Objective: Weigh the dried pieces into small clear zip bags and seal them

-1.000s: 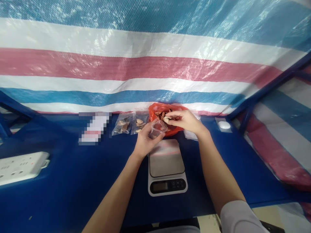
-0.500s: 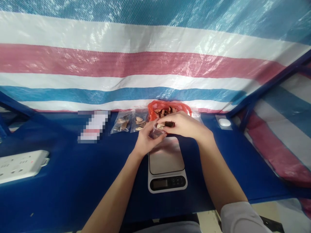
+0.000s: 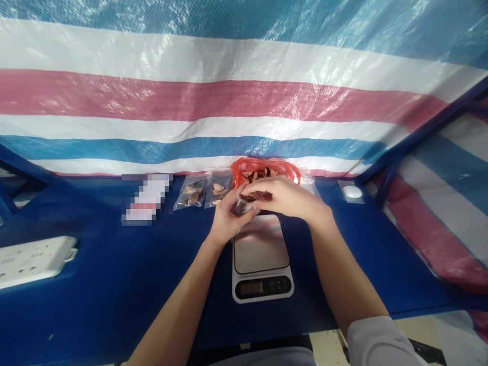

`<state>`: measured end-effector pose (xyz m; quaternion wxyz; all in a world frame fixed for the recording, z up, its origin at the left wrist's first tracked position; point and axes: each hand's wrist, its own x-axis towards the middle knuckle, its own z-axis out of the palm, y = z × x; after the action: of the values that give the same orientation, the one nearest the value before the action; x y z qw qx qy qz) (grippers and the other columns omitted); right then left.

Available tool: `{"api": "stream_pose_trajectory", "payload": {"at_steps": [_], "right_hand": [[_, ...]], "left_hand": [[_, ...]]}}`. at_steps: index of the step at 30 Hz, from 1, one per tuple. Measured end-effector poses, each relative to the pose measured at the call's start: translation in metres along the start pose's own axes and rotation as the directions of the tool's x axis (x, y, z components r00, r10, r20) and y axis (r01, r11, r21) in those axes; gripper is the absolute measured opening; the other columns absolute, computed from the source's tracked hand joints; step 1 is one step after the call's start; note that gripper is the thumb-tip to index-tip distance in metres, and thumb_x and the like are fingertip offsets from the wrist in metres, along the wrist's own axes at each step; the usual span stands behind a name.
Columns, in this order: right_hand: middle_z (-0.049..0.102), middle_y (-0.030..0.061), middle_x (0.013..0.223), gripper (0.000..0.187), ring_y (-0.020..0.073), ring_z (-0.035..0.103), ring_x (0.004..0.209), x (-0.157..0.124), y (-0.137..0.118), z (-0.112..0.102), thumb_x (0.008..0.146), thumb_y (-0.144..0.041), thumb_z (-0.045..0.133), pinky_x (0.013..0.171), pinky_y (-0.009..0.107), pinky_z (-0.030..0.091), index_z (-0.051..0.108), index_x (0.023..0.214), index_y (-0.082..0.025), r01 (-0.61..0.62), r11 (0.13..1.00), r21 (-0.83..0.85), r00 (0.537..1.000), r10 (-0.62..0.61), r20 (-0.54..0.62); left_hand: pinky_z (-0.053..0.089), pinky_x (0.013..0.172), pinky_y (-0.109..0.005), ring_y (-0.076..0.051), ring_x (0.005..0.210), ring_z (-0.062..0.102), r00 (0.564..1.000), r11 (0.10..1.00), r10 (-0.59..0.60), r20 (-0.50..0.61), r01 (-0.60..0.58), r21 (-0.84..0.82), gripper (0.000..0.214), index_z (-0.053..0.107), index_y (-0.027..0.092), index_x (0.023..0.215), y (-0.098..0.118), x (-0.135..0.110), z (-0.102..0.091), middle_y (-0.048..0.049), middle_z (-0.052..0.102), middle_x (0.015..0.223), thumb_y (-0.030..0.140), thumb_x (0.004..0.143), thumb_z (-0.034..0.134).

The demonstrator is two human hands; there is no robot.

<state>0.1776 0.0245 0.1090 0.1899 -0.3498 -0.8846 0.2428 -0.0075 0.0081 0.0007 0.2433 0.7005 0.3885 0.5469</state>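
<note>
Right hand (image 3: 284,195) has slid further over the mouth of the small clear plastic bag (image 3: 242,205), and the piece it was pinching a moment ago is now mostly hidden beneath its fingers. Its fingers stay close together, curled down at the bag's mouth; whether they still have hold of a piece, I cannot tell. Left hand (image 3: 231,214) is curled around the bag, with fingers and thumb closed on its side.

That bag sits between the 2 hands, held just above the back edge of the digital kitchen scale (image 3: 261,249), not touching its steel plate as far as the view shows. It lies nearer the left hand, and its open end faces up and right, toward the right fingertips. Its long axis is hard to read behind the fingers.

Behind the hands, a red plastic bag (image 3: 238,173) holds brown and pale nut pieces (image 3: 256,174). To its left lie 2 sealed clear bags (image 3: 189,193) of similar pieces. On the blue surface (image 3: 114,300) are also a pixelated white packet (image 3: 147,199), a white power strip (image 3: 32,262) and a small round white object (image 3: 351,191).
</note>
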Motion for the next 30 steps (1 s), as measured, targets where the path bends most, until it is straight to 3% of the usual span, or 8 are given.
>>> {"api": "stream_pose_trajectory", "payload": {"at_steps": [6, 12, 17, 22, 27, 30], "right_hand": [[0.077, 0.0024, 0.112, 0.027, 0.0176, 0.071, 0.096, -0.004, 0.006, -0.004, 0.092, -0.022, 0.063, 0.086, 0.029, 0.053, 0.075, 0.116, -0.026, -0.047, 0.988, 0.148, 0.997, 0.054, -0.047], [0.078, 0.0036, 0.104, 0.025, 0.0181, 0.071, 0.088, -0.004, 0.02, -0.006, 0.091, -0.026, 0.064, 0.083, 0.03, 0.052, 0.076, 0.113, -0.024, -0.136, 0.986, 0.099, 0.981, 0.148, -0.123], [0.076, 0.0025, 0.087, 0.018, 0.0167, 0.067, 0.077, -0.001, 0.022, -0.002, 0.091, -0.029, 0.063, 0.072, 0.028, 0.047, 0.079, 0.091, -0.021, -0.204, 0.976, 0.078, 0.979, 0.205, 0.005], [0.07, 0.0002, 0.073, 0.02, 0.0142, 0.06, 0.069, 0.001, 0.022, 0.0, 0.089, -0.025, 0.06, 0.065, 0.027, 0.04, 0.076, 0.079, -0.018, -0.22, 0.972, 0.079, 0.975, 0.219, 0.031], [0.073, 0.0021, 0.075, 0.022, 0.0155, 0.062, 0.072, 0.002, 0.021, 0.002, 0.09, -0.028, 0.061, 0.069, 0.027, 0.042, 0.077, 0.077, -0.018, -0.207, 0.973, 0.106, 0.976, 0.212, -0.045], [0.074, 0.0023, 0.075, 0.024, 0.0152, 0.063, 0.072, 0.004, 0.019, 0.004, 0.09, -0.03, 0.061, 0.071, 0.027, 0.043, 0.077, 0.076, -0.019, -0.198, 0.974, 0.111, 0.977, 0.205, -0.06]], "left_hand": [[0.054, 0.104, -0.043, -0.028, 0.116, 0.068, 1.0, 1.0, 0.013, -0.023, -0.013, -0.016, 0.055, 0.067, 0.019, 0.128, 0.0, 0.0, -0.001, -0.012, 0.072, 0.125, 0.04, 0.079, 0.08], [0.053, 0.104, -0.047, -0.027, 0.114, 0.069, 0.999, 0.999, 0.036, -0.03, -0.035, 0.028, 0.059, 0.064, 0.022, 0.134, 0.0, -0.001, -0.003, -0.0113, 0.073, 0.124, 0.038, 0.079, 0.08], [0.055, 0.102, -0.046, -0.026, 0.11, 0.071, 0.998, 0.998, 0.053, -0.021, -0.052, 0.029, 0.06, 0.062, 0.024, 0.136, -0.001, -0.003, -0.003, -0.0098, 0.074, 0.121, 0.037, 0.079, 0.08], [0.052, 0.107, -0.046, -0.028, 0.117, 0.068, 1.0, 1.0, 0.007, -0.005, -0.007, -0.012, 0.062, 0.064, 0.022, 0.134, -0.001, -0.003, -0.006, -0.0111, 0.072, 0.127, 0.042, 0.078, 0.08], [0.054, 0.103, -0.042, -0.028, 0.117, 0.068, 0.996, 0.991, -0.086, -0.006, 0.085, -0.101, 0.05, 0.067, 0.02, 0.131, -0.002, -0.002, -0.012, -0.0121, 0.072, 0.127, 0.052, 0.094, 0.058], [0.055, 0.1, -0.04, -0.027, 0.111, 0.07, 0.986, 0.981, -0.164, -0.034, 0.16, -0.109, 0.048, 0.072, 0.018, 0.123, -0.006, 0.0, -0.012, -0.0116, 0.074, 0.121, 0.054, 0.095, 0.056]]}}
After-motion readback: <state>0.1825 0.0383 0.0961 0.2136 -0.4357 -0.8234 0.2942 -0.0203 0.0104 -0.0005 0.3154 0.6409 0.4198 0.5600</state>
